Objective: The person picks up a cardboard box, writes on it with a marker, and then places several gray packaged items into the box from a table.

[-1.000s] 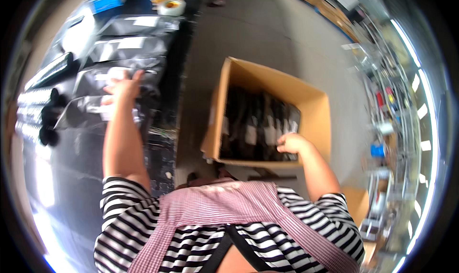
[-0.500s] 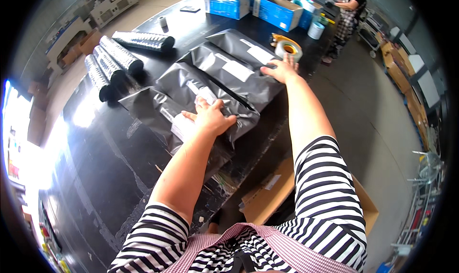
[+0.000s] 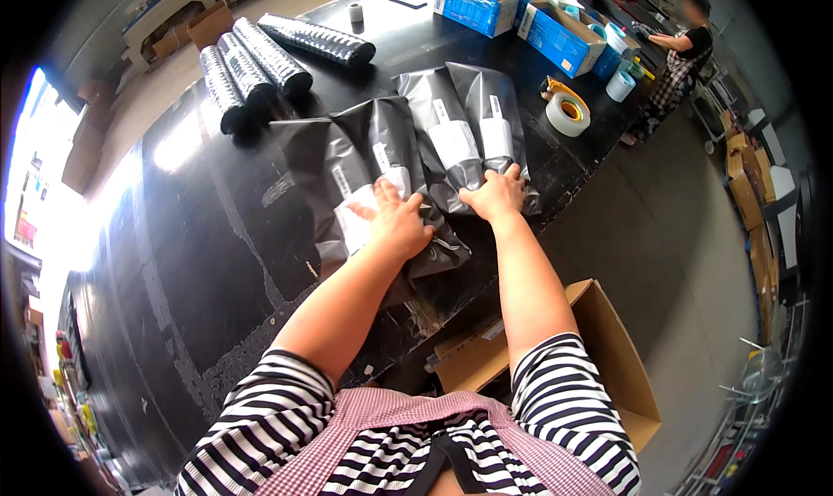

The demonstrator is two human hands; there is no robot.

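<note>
Dark grey plastic mailing bags with white labels lie on the black table in two pairs. My left hand (image 3: pixel 397 223) presses on the left pair of mailing bags (image 3: pixel 312 153), its fingers spread over the labels and its thumb squeezing the bunched plastic. Around the near part of the right pair of mailing bags (image 3: pixel 442 97), my right hand (image 3: pixel 499 194) curls its fingers and thumb. Folds run through the plastic towards both hands. My palms hide part of the bags beneath.
Silver-black wrapped rolls (image 3: pixel 260 58) lie at the far left of the black table (image 3: pixel 200 262). A clear tape roll (image 3: pixel 568 114) sits right of the bags, below blue boxes (image 3: pixel 560 40). An open cardboard box (image 3: pixel 607 340) stands by the table's near edge. Another person (image 3: pixel 690 45) works at far right.
The bags have turned more upright and drawn together into two pairs. My right hand has come nearer, off the spot by the tape roll, onto the right pair. My view has shifted.
</note>
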